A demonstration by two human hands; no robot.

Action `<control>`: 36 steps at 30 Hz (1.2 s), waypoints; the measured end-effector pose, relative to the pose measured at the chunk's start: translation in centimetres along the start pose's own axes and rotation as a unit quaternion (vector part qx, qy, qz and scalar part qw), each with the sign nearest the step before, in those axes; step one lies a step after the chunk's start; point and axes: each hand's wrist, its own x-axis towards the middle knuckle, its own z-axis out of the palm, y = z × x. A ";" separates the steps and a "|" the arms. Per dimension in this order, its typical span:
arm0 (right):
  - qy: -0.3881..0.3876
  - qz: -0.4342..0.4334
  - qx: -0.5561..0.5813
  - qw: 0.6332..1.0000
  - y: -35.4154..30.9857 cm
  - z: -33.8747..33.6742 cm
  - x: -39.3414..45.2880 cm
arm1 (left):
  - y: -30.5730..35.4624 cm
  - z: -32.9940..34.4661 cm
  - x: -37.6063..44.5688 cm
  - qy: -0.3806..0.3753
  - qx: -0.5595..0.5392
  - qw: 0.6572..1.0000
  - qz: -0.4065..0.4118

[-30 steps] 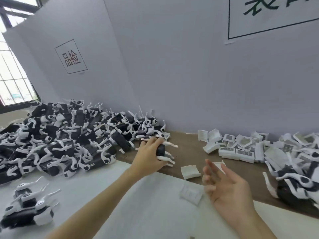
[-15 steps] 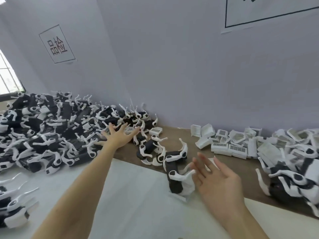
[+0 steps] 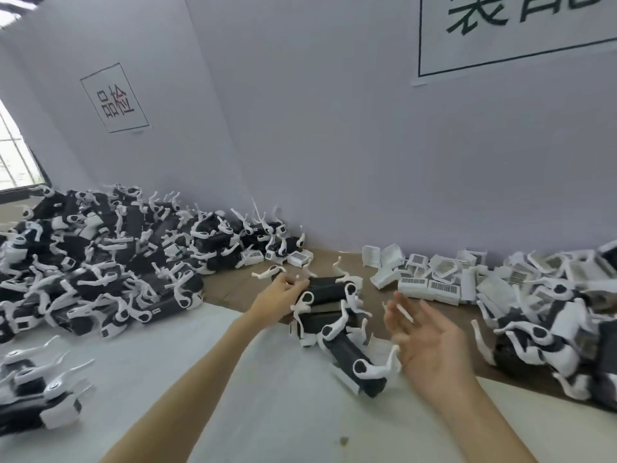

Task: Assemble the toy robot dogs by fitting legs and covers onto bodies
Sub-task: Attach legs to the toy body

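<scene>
1. Three black plastic dog bodies with white plastic legs (image 3: 334, 315) are seen bunched at mid-table, straddling the edge of the white sheet (image 3: 187, 372) and the bare brown tabletop (image 3: 233, 285)
2. Left hand (image 3: 283, 292) is laid against the far end of the uppermost body; fingers are blurred, so it cannot be told whether they curl round it or merely push
3. Right hand (image 3: 430, 345) is held palm-up with fingers spread, just beside the nearest body, nothing gripped
4. A large heap of black-and-white dog units (image 3: 100, 262) is noted at left, against the wall
5. White rectangular plastic covers with barcode labels (image 3: 434, 282) are piled on the tabletop behind the right hand; a further heap of units (image 3: 551, 329) lies at far right
6. Handling, judged: bodies appear rigid, light, smooth-sided and likely to slide on the sheet. Legs look thin and snap-prone
7. Hold advised across the black trunk's flanks between leg joints, never by a leg; tangled legs should be freed before lifting
</scene>
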 end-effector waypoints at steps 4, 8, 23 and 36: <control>0.027 -0.090 -0.117 0.989 -2.5 0.6 -2.6 | 2.9 2.1 -5.7 -0.092 -0.072 0.993 0.027; 0.035 -0.170 -0.310 0.935 -4.2 -0.2 -7.1 | 4.2 2.5 -9.9 -0.013 -0.104 0.993 0.060; 0.065 -0.246 -0.479 0.840 -5.0 -8.7 -19.9 | 11.3 4.0 -20.7 0.206 0.007 0.894 0.399; 0.112 -0.148 -0.241 0.953 -9.5 -10.9 -21.8 | 14.4 18.7 -28.1 0.068 0.177 0.725 0.662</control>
